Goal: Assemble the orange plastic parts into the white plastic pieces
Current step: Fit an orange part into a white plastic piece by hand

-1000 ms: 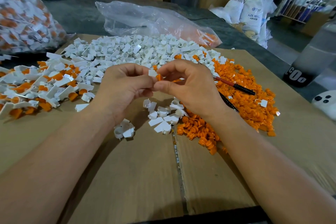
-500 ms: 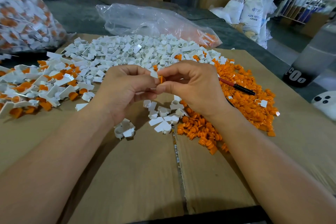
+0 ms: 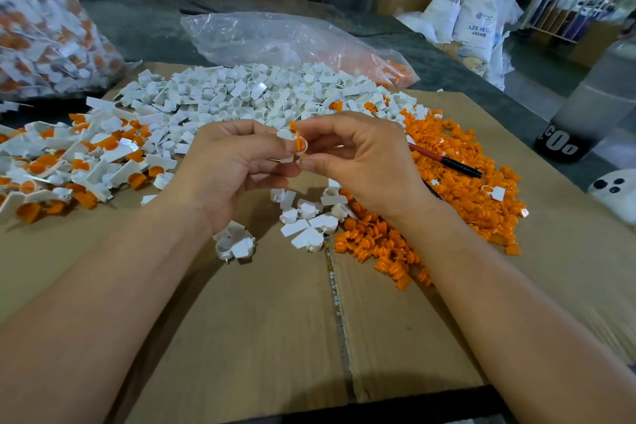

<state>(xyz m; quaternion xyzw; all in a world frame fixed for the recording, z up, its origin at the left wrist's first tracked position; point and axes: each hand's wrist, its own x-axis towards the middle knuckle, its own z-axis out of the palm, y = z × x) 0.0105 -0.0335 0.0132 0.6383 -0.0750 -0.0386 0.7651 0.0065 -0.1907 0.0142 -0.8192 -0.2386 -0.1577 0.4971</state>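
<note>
Above the cardboard sheet (image 3: pixel 258 337), my left hand (image 3: pixel 234 169) pinches a small white piece (image 3: pixel 285 134). My right hand (image 3: pixel 364 162) pinches an orange part (image 3: pixel 298 141) and holds it against that white piece; the two touch between my fingertips. A heap of loose white pieces (image 3: pixel 261 96) lies behind my hands. Loose orange parts (image 3: pixel 457 189) spread out on the right. A pile of joined white-and-orange pieces (image 3: pixel 69 162) lies at the left.
A few white pieces (image 3: pixel 309 220) lie just under my hands. A red and black pen (image 3: pixel 444 160) rests on the orange parts. A clear plastic bag (image 3: pixel 282 41) lies behind the heap, a filled bag (image 3: pixel 38 27) far left, a grey cylinder (image 3: pixel 592 113) at right.
Both hands stayed close together at the same spot. The orange part has turned more upright against the white piece, and my fingertips have shifted slightly around them.
</note>
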